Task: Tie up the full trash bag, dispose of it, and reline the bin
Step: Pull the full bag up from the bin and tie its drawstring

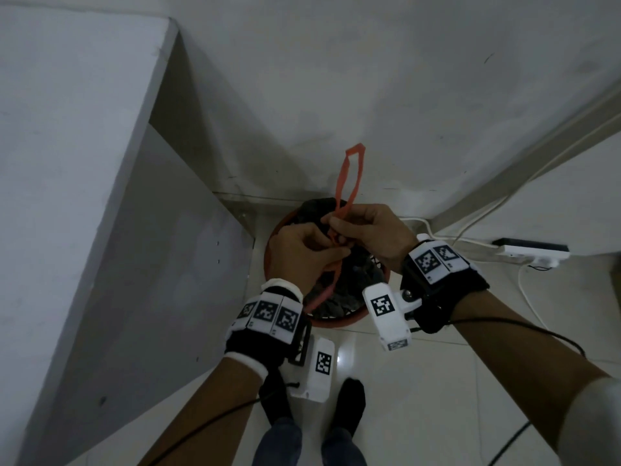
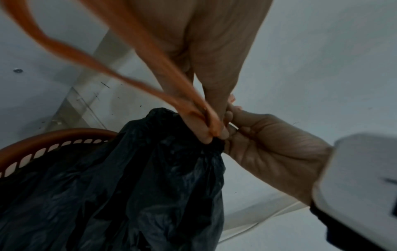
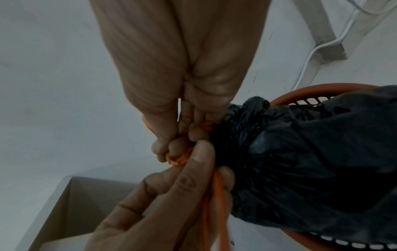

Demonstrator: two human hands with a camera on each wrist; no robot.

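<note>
A black trash bag [image 1: 349, 280] sits in a round orange bin [image 1: 339, 322] on the floor in the corner. Its neck is gathered shut by orange drawstrings [image 1: 349, 176]. My left hand [image 1: 331, 252] pinches the drawstrings at the bag's neck, and one loop trails back toward that wrist. My right hand [image 1: 336, 225] pinches the other loop, which stands up against the wall. In the left wrist view the left fingers [image 2: 206, 134] clamp the strings right on the bag [image 2: 128, 186]. In the right wrist view both hands meet at the bunched neck [image 3: 236, 129].
A white cabinet [image 1: 84, 163] stands close on the left and a white wall [image 1: 336, 79] is behind the bin. A power strip [image 1: 531, 252] with white cables lies on the floor at the right. My feet in dark socks [image 1: 349, 408] stand on pale tiles just before the bin.
</note>
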